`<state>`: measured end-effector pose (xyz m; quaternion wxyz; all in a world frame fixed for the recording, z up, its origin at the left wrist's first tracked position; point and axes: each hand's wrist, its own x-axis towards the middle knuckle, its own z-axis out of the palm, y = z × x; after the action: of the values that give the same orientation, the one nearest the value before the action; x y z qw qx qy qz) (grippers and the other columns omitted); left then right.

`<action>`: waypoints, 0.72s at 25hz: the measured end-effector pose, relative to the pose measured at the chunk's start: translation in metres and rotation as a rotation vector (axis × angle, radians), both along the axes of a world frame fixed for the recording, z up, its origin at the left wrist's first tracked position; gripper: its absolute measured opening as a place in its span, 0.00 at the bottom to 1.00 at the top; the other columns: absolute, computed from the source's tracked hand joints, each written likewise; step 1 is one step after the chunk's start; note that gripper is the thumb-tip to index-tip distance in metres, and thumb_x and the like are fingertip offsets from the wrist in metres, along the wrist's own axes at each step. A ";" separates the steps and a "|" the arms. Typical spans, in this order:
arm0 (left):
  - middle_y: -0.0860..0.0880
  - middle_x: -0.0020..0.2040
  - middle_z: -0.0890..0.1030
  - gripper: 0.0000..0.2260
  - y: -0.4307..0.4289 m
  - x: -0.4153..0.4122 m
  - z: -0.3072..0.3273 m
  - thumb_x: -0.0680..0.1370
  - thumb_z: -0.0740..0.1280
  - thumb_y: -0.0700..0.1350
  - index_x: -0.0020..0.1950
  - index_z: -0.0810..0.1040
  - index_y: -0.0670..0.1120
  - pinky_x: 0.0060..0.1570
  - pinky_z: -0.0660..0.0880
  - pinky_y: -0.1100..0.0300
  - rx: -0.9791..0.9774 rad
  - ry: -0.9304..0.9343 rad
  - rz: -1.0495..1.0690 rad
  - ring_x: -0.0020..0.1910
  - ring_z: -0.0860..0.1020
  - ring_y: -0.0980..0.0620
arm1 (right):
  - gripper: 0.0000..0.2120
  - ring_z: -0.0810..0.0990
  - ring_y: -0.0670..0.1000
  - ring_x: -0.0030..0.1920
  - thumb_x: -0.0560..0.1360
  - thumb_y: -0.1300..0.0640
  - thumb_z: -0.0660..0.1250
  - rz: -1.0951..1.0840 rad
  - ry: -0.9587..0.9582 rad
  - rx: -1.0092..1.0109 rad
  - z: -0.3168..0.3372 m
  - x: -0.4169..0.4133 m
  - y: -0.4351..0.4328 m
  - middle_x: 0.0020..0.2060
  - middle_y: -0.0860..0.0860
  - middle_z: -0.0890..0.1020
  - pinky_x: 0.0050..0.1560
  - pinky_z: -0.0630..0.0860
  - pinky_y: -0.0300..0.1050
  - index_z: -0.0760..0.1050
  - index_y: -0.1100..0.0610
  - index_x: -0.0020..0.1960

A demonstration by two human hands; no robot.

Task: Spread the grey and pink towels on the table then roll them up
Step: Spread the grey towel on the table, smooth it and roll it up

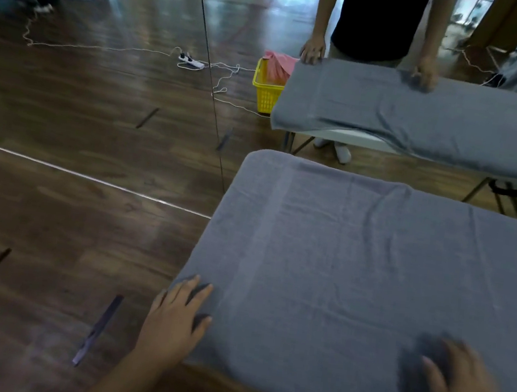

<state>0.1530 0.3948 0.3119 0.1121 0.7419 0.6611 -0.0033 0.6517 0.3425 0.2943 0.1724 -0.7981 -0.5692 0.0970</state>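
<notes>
Pressing grey towel (355,273) flat on table, our left hand (175,319) at its near-left corner, right hand (468,387) near edge; both hands open-palmed, smoothing before rolling.

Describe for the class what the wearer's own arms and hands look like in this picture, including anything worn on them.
Both the left hand and right hand are bare: no gloves, rings or watch visible. The left forearm is bare too, no sleeve showing. The right is blurred.

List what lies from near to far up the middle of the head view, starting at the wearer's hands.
Left hand and right hand flat on the near grey towel → strip of wooden floor → second grey towel on the far table → another person's hands.
</notes>
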 end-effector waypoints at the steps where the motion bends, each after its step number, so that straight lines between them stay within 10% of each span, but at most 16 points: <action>1: 0.52 0.75 0.69 0.27 0.011 0.002 0.001 0.75 0.59 0.64 0.73 0.67 0.59 0.65 0.70 0.43 0.011 0.004 -0.041 0.72 0.68 0.48 | 0.32 0.75 0.63 0.63 0.72 0.35 0.57 0.063 0.033 0.011 0.015 -0.028 0.006 0.64 0.60 0.76 0.66 0.71 0.62 0.76 0.57 0.64; 7: 0.57 0.80 0.50 0.29 0.106 -0.012 0.000 0.77 0.52 0.65 0.78 0.55 0.60 0.76 0.52 0.47 -0.011 -0.076 -0.352 0.79 0.48 0.53 | 0.29 0.67 0.55 0.73 0.73 0.35 0.58 0.190 0.039 -0.059 0.010 -0.195 0.055 0.73 0.52 0.71 0.69 0.69 0.61 0.74 0.51 0.68; 12: 0.54 0.68 0.74 0.28 0.177 -0.057 -0.010 0.71 0.62 0.67 0.70 0.70 0.60 0.54 0.77 0.50 -0.016 -0.033 -0.736 0.62 0.76 0.50 | 0.33 0.65 0.54 0.73 0.76 0.29 0.47 -0.091 -0.102 -0.108 -0.007 -0.226 0.048 0.72 0.53 0.72 0.68 0.68 0.62 0.74 0.49 0.67; 18: 0.54 0.59 0.77 0.23 0.236 -0.063 -0.005 0.70 0.64 0.66 0.62 0.75 0.59 0.51 0.77 0.49 0.074 -0.055 -1.096 0.54 0.78 0.51 | 0.28 0.70 0.65 0.70 0.71 0.41 0.56 -0.545 -0.020 -0.152 0.003 -0.324 0.075 0.69 0.60 0.73 0.68 0.68 0.64 0.77 0.56 0.63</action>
<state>0.0898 0.6310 0.3071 0.0849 0.9808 0.1744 -0.0187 0.3280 0.4174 0.2971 0.1260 -0.9332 -0.3265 0.0818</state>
